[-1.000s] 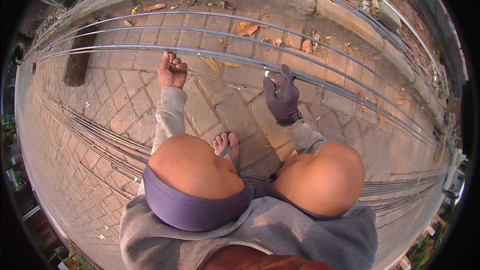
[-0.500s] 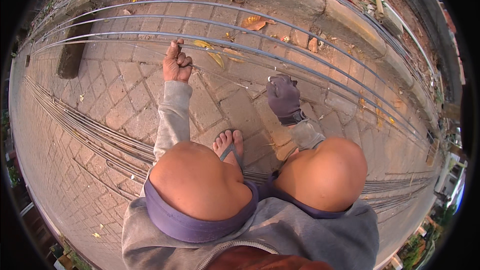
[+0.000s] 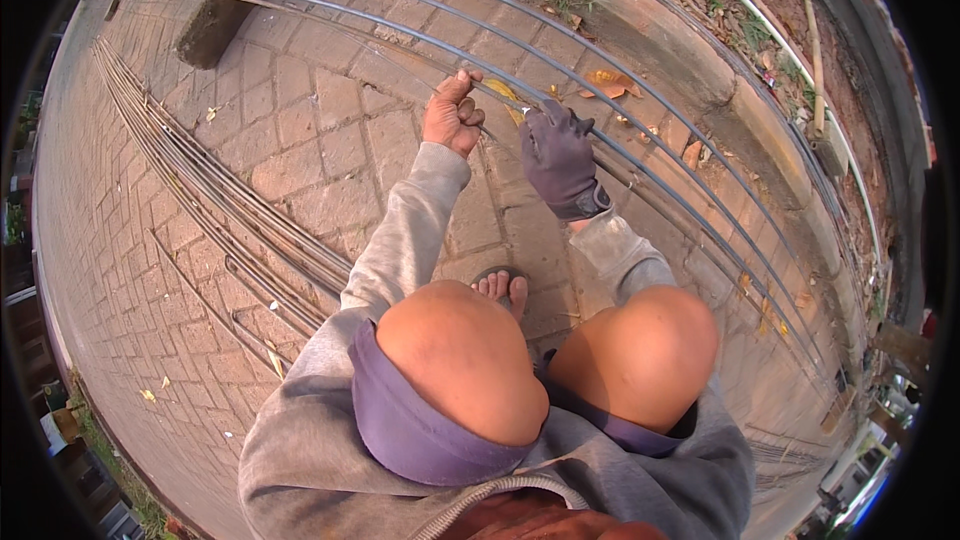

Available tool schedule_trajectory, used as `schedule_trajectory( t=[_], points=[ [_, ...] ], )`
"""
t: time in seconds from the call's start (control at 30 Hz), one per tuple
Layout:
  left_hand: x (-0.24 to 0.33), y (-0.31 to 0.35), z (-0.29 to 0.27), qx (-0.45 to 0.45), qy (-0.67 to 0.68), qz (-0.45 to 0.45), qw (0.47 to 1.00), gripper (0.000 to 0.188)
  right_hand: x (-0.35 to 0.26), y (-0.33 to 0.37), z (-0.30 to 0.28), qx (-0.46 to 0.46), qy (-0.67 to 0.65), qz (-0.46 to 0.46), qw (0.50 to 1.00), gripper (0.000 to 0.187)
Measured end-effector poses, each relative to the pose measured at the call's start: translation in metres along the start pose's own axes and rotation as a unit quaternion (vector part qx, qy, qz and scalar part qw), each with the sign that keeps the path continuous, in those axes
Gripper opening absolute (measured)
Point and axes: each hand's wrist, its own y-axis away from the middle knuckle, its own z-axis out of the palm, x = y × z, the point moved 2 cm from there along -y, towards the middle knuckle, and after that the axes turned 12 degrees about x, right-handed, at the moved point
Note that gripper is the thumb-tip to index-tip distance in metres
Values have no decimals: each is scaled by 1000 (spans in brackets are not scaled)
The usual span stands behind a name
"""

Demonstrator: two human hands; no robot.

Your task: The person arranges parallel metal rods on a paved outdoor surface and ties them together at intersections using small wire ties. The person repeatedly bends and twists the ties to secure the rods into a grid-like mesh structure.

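Several long metal rods (image 3: 445, 47) run across the paving in front of me, bowed by the lens. My left hand (image 3: 455, 118) is bare and closed, thumb and forefinger pinched on the nearest, thinner brownish rod (image 3: 340, 28). My right hand (image 3: 557, 155), in a dark purple-grey glove, is just right of it. Its fingers are curled against the rods, and a small white tip (image 3: 527, 112) shows at them; what it belongs to is hidden. Both forearms, in grey sleeves, reach forward past my bent knees.
A bundle of thinner rods (image 3: 215, 185) lies on the brick paving (image 3: 330, 125) to my left. A dark block (image 3: 212, 35) sits under the rods at the far left. Beyond them runs a stone kerb (image 3: 650, 25). Dry leaves (image 3: 610, 84) are scattered about. My sandalled foot (image 3: 503, 287) is below.
The view has turned, shifting the scene. My left hand has come much nearer my right along the rods. My gloved hand has moved up against the rods.
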Motion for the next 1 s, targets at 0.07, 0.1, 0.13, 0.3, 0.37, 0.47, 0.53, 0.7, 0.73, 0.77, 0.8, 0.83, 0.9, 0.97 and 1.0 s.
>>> schedule_trajectory(
  t=[0.07,0.1,0.13,0.3,0.37,0.47,0.53,0.7,0.73,0.77,0.8,0.83,0.9,0.97,1.0],
  points=[
    [1,2,1,6,-9,2,1000,11,0,-1,8,-12,9,-2,1000,22],
    [1,2,2,4,-8,6,1000,12,2,0,12,-32,26,0,999,21],
    [2,3,3,13,-12,5,1000,12,3,2,16,-54,38,5,998,21],
    [2,2,4,43,-19,1,999,11,6,15,39,-33,128,-72,989,17],
    [2,1,2,36,-21,-4,999,12,2,14,46,-47,155,-95,982,12],
    [4,-5,-1,20,-16,0,1000,14,-5,6,36,-44,89,-134,986,13],
    [0,-6,-7,22,-24,-6,999,15,-6,12,9,-92,51,-117,988,15],
    [-1,-19,-13,5,-37,-8,999,18,13,70,-74,-86,-23,7,996,14],
    [-1,-21,-14,2,-34,-12,999,18,19,89,-86,-54,-27,53,997,14],
    [-1,-22,-15,-7,-30,-11,999,19,28,110,-99,-17,-26,103,994,13],
    [0,-22,-17,-9,-26,-9,1000,20,38,130,-110,20,-8,163,986,13],
    [0,-23,-17,-12,-21,-5,1000,20,49,151,-121,62,12,218,974,12],
    [1,-24,-17,-10,-21,-4,1000,21,73,191,-145,154,57,294,942,14],
    [3,-25,-15,-3,-26,-2,1000,22,93,224,-173,275,97,329,898,22],
    [4,-25,-15,3,-32,-2,999,22,103,234,-182,275,117,330,895,22]
  ],
)
